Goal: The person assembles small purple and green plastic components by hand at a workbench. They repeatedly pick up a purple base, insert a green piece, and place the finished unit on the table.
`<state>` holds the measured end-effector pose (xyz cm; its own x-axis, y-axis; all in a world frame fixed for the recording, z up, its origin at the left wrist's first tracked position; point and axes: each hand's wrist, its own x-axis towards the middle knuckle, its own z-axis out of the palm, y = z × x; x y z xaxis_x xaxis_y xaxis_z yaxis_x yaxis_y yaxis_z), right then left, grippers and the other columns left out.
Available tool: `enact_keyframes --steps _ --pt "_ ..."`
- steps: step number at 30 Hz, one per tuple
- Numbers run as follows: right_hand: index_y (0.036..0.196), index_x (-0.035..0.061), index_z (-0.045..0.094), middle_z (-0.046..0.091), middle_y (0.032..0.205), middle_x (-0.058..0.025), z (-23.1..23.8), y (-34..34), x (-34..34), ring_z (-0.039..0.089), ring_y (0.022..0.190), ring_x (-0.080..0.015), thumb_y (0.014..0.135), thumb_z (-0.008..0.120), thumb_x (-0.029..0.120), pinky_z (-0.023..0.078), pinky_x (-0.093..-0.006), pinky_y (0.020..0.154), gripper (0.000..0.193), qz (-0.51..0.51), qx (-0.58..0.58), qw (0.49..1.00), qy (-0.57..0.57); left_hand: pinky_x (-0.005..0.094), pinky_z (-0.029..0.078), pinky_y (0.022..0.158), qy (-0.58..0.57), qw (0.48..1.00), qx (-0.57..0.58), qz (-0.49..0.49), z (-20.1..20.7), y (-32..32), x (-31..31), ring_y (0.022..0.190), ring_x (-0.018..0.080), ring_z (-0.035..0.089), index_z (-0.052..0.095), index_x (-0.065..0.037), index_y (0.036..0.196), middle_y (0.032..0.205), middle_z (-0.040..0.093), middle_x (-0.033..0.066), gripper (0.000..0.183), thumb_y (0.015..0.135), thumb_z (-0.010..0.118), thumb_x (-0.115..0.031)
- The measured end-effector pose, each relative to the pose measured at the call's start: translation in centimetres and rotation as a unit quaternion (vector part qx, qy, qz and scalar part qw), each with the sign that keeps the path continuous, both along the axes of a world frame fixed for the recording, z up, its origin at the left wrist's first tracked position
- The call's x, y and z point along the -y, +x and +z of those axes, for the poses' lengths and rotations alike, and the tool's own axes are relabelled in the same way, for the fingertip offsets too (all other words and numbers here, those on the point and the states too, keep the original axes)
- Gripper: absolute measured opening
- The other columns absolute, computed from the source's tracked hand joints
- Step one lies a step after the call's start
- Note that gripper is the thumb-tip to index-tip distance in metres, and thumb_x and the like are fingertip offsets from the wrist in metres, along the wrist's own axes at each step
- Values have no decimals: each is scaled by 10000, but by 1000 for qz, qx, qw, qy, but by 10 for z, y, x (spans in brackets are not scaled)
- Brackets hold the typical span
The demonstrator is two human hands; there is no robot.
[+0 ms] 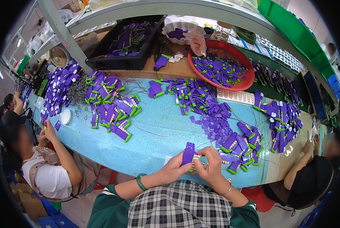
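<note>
Close in front of me, my left hand [173,168] grips a purple plastic part [188,152] with a red-and-white striped band and a green end. My right hand [210,167] closes on the striped end of the same part, thumb and fingers pinched together there. The fingers hide most of its lower end. Beside my right hand lies a pile of similar purple-and-green parts [242,150] with striped bands and thin dark wires. Just beyond it are small flat purple pieces [216,123], loosely heaped.
Across the blue tabletop [151,146] lie more purple-and-green parts [111,100]. A red basin [246,84], a black crate [97,62] and a white scalloped bowl [198,28] stand at the back under a grey shelf [170,7]. People sit at left [48,174] and right [310,178].
</note>
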<state>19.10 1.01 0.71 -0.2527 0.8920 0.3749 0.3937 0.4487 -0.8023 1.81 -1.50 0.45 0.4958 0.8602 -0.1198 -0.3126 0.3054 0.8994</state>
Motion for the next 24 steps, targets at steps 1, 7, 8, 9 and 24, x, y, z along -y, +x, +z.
enact_keyframes --steps 1,7,8,9,24 --pt "808 21 603 622 826 -94 0 -4 -1 592 736 -237 725 736 173 466 -324 640 218 4 -40 998 -44 354 533 712 8 1000 -6 2 2 0 0 913 180 601 475 -18 1168 1054 565 81 294 989 443 -249" --pt "978 -8 617 618 992 -106 -3 -8 -4 607 875 -189 787 699 217 489 -308 765 307 141 -127 956 -225 293 382 464 -325 920 189 -112 -11 9 -3 528 167 457 500 -55 818 644 476 57 421 976 346 -414" --pt "999 -14 617 615 1003 -104 -1 -6 -6 600 893 -170 806 682 215 485 -303 780 306 168 -73 959 -216 286 359 443 -367 894 214 -146 -18 9 -3 501 155 432 491 -58 805 617 456 51 417 968 360 -419" --pt "979 -19 627 621 1017 -106 -7 -7 -4 600 889 -175 813 685 203 481 -294 777 284 167 -110 958 -205 257 308 418 -315 903 203 -211 -23 8 -5 444 120 360 483 -62 796 563 418 38 396 949 377 -411" --pt "1038 13 590 615 992 -52 4 8 -9 558 926 -110 871 590 91 444 -271 838 184 158 -361 817 -421 364 545 727 675 636 -337 163 33 -25 -35 856 301 618 555 -52 880 964 591 123 257 663 691 -75"
